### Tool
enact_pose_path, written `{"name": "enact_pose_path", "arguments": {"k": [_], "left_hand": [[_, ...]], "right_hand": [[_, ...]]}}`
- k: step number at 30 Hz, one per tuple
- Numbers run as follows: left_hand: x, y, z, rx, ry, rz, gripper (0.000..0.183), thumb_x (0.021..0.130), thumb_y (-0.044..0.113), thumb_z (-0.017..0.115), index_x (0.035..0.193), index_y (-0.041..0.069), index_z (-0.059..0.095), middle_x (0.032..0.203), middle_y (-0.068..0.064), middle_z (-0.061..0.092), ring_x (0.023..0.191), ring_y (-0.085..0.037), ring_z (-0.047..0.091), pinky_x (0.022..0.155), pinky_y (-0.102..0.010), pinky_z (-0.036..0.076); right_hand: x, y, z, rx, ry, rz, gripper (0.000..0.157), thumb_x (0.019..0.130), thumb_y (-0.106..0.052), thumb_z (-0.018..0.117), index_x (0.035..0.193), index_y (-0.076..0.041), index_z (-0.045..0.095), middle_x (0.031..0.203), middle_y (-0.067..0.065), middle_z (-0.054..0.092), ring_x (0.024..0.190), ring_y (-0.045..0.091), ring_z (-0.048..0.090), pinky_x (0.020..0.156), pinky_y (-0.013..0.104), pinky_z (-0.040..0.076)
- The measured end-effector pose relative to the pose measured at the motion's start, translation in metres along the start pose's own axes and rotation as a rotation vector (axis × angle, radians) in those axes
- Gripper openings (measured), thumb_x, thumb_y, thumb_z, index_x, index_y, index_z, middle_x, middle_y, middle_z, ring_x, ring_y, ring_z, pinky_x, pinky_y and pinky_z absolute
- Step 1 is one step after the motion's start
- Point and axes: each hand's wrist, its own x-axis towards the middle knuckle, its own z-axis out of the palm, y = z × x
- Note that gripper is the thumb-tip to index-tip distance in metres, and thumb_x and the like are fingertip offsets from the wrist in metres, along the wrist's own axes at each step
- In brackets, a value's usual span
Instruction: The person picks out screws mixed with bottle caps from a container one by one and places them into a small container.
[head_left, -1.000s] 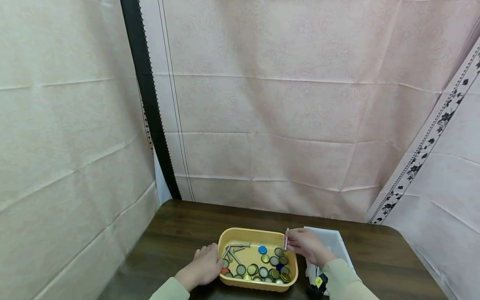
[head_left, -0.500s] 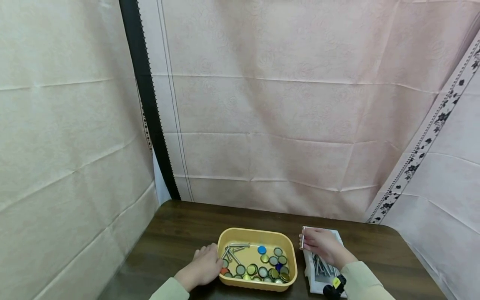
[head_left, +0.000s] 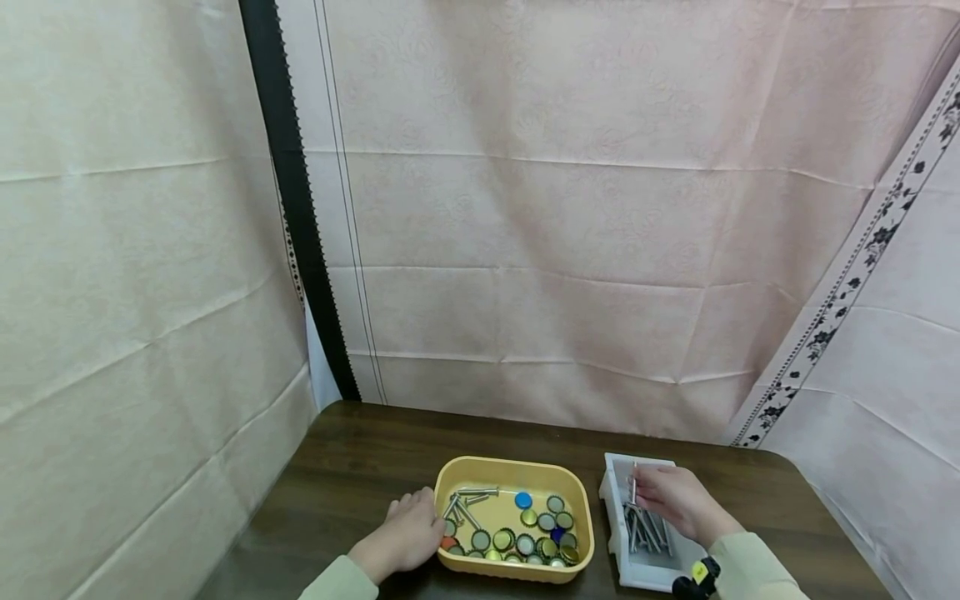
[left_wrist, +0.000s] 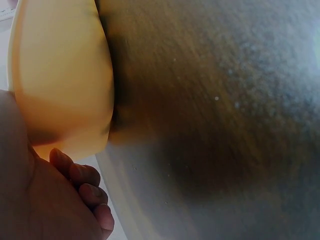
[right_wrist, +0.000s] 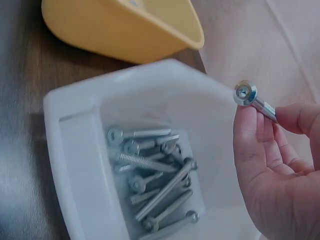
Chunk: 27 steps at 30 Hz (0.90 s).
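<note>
since half a second ago, the right hand (head_left: pixel 673 493) has shifted right, over the white tray (head_left: pixel 648 577), its grip pinching a bolt (right_wrist: pixel 254 101) above loose bolts (right_wrist: pixel 164 192). the right wrist view reveals the bolt head's recess; the head view instead shows bottle caps (head_left: pixel 504 540) inside the yellow basin (head_left: pixel 513 470). the left hand (head_left: pixel 408 529) touches the basin's side; i cannot tell whether its grip is closed.

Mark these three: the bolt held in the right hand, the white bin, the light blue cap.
Held bolt (right_wrist: pixel 260 106): right wrist view, on its shank just past the head.
White bin (head_left: pixel 643 577): head view, on its near end.
Light blue cap (head_left: pixel 523 500): head view, middle of its face.
</note>
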Motion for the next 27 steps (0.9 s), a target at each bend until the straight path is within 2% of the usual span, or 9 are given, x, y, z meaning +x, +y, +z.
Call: {"name": "enact_pose_path", "arguments": {"k": [4, 11, 19, 27], "left_hand": [[0.001, -0.001, 0.001, 0.000, 0.002, 0.006, 0.029, 0.094, 0.029, 0.051, 0.108, 0.004, 0.050, 0.093, -0.005, 0.047, 0.085, -0.025, 0.040, 0.076, -0.045, 0.029], [0.001, -0.001, 0.001, -0.001, 0.008, 0.014, 0.028, 0.094, 0.029, 0.051, 0.107, 0.004, 0.050, 0.093, -0.005, 0.047, 0.085, -0.025, 0.041, 0.076, -0.045, 0.029], [0.001, -0.002, 0.002, -0.007, 0.017, 0.014, 0.031, 0.093, 0.028, 0.052, 0.110, 0.002, 0.050, 0.092, -0.005, 0.048, 0.086, -0.024, 0.042, 0.076, -0.046, 0.030], [0.000, -0.001, 0.000, -0.012, 0.002, 0.010, 0.028, 0.094, 0.028, 0.051, 0.108, 0.004, 0.050, 0.091, -0.004, 0.047, 0.084, -0.024, 0.040, 0.075, -0.045, 0.029]], "right_hand": [[0.000, 0.005, -0.007, -0.010, 0.005, 0.028, 0.043, 0.097, -0.013, 0.054, 0.124, 0.018, 0.044, 0.098, 0.017, 0.061, 0.085, 0.019, 0.061, 0.077, 0.033, 0.053], [0.002, 0.015, -0.010, -0.049, 0.018, 0.072, 0.032, 0.097, -0.010, 0.055, 0.116, 0.015, 0.053, 0.093, 0.016, 0.062, 0.080, 0.020, 0.060, 0.076, 0.034, 0.052], [0.000, 0.020, -0.006, -0.099, 0.025, 0.058, 0.028, 0.096, -0.008, 0.055, 0.111, 0.015, 0.056, 0.088, 0.015, 0.061, 0.076, 0.021, 0.060, 0.072, 0.035, 0.053], [-0.001, 0.021, -0.004, -0.124, 0.029, 0.055, 0.026, 0.096, -0.009, 0.056, 0.110, 0.013, 0.058, 0.092, 0.017, 0.061, 0.079, 0.022, 0.059, 0.074, 0.036, 0.053]]}}
